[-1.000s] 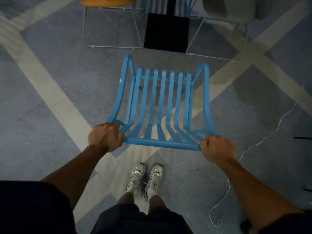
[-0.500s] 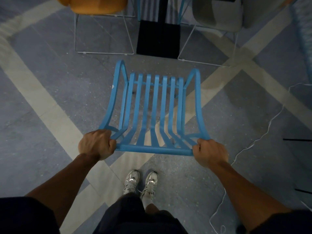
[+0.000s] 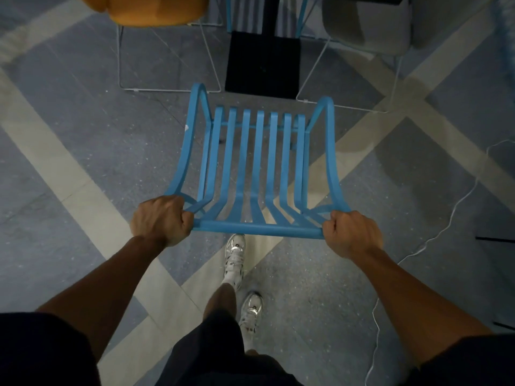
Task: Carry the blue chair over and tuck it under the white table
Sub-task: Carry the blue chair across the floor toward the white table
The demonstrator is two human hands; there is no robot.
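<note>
The blue slatted chair point(image 3: 257, 162) hangs in front of me above the floor, its seat pointing away. My left hand point(image 3: 161, 220) is closed on the left end of its top back rail. My right hand point(image 3: 351, 234) grips the right end of the same rail. Straight ahead stands the table's black square base point(image 3: 262, 65) with its black post; the tabletop itself is out of view except a dark edge at the top right.
An orange chair point(image 3: 156, 9) on a white wire frame stands ahead left, a grey chair point(image 3: 367, 26) on a wire frame ahead right. Another blue chair point(image 3: 231, 12) shows behind the post. A white cable point(image 3: 446, 224) trails over the floor at right. My feet are below the chair.
I have stepped forward with the chair in both hands. The table base and the two wire-frame chairs are closer, and my left foot now leads.
</note>
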